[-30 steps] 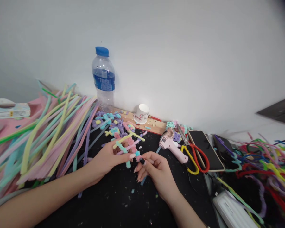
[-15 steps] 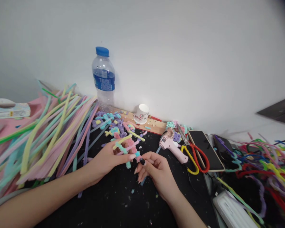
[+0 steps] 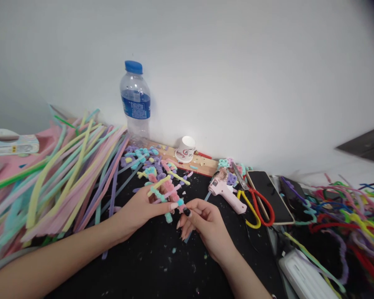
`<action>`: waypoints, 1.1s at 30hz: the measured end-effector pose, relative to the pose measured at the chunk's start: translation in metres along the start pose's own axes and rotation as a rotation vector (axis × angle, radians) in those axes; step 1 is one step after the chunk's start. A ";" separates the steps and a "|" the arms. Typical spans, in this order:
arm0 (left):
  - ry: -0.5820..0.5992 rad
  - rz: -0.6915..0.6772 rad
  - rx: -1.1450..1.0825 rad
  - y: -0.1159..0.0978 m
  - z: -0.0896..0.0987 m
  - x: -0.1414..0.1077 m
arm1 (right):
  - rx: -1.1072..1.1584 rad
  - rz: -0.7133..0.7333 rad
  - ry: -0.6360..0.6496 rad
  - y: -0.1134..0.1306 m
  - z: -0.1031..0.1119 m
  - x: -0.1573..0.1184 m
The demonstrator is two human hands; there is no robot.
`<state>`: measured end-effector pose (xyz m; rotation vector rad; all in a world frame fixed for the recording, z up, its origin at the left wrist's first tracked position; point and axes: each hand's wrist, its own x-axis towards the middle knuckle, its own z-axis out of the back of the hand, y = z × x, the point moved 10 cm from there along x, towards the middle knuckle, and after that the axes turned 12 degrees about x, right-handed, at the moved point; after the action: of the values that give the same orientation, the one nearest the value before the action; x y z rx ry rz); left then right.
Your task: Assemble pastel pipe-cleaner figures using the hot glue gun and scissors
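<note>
Stems [image 3: 81, 166] are heaped at nine o'clock, a bottle [image 3: 136, 104] stood at eleven. The left hand [image 3: 146, 204] and right hand [image 3: 208, 224] are held close together at the centre. A glue gun [image 3: 230, 198] is laid near three. Between both hands a piece [image 3: 173, 194] is pinched; a cup [image 3: 186, 150] is set at twelve

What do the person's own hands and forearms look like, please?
The left hand and right hand wear no gloves, and the visible forearms have no sleeves over them. The left thumbnail is long and pale; the right thumbnail looks black. No markings or cables show on either arm.
</note>
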<state>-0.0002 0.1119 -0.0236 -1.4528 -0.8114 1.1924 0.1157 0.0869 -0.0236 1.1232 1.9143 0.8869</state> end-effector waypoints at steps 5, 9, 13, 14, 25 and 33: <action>0.013 -0.031 0.002 -0.006 -0.003 -0.001 | 0.006 0.013 -0.007 0.001 0.001 0.000; 0.017 -0.041 0.001 -0.007 -0.003 -0.001 | -0.006 0.011 -0.009 0.001 0.000 0.000; 0.026 -0.038 -0.028 -0.005 -0.004 0.000 | -0.015 0.010 -0.022 0.001 0.000 0.000; 0.030 -0.040 -0.031 -0.005 -0.004 0.000 | -0.018 0.012 -0.025 0.001 0.000 0.000; 0.031 -0.036 0.014 -0.006 -0.004 -0.001 | -0.046 0.025 -0.008 0.001 -0.001 0.000; 0.012 -0.003 -0.008 -0.001 -0.002 0.002 | -0.056 0.026 -0.014 0.000 -0.001 0.001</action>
<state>0.0020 0.1131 -0.0227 -1.4638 -0.8105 1.1780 0.1146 0.0876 -0.0232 1.1208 1.8560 0.9391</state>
